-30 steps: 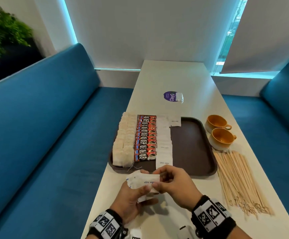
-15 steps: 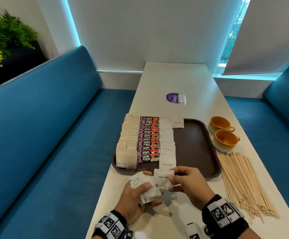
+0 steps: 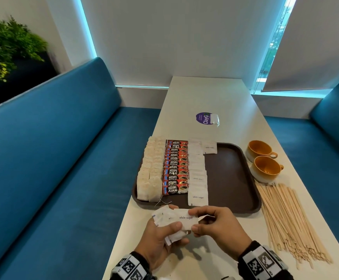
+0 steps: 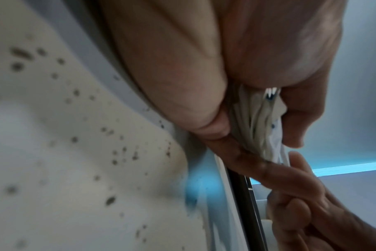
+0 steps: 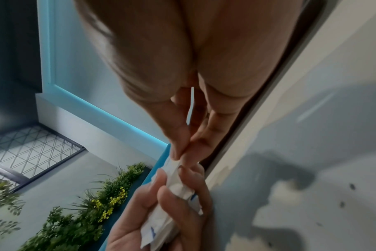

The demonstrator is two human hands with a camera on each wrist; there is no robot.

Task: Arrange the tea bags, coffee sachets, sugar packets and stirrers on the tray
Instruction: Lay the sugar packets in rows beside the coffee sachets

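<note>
on the brown tray (image 3: pixel 233 201), tea bags (image 3: pixel 149 174) are lined along the left edge, coffee sachets (image 3: pixel 175 168) beside them, then sugar packets (image 3: pixel 198 176). nearer, above the surface (image 3: pixel 205 93), a bundle of packets (image 3: pixel 164 219) is gripped in the left hand (image 3: pixel 160 237), fingers curled round it. one packet (image 3: pixel 185 218) is pinched at its right end by the right hand (image 3: pixel 219 227), its other end under the left thumb. right of the tray, two cups (image 3: pixel 263 158) are set, with stirrers (image 3: pixel 288 221) spread nearer.
</note>
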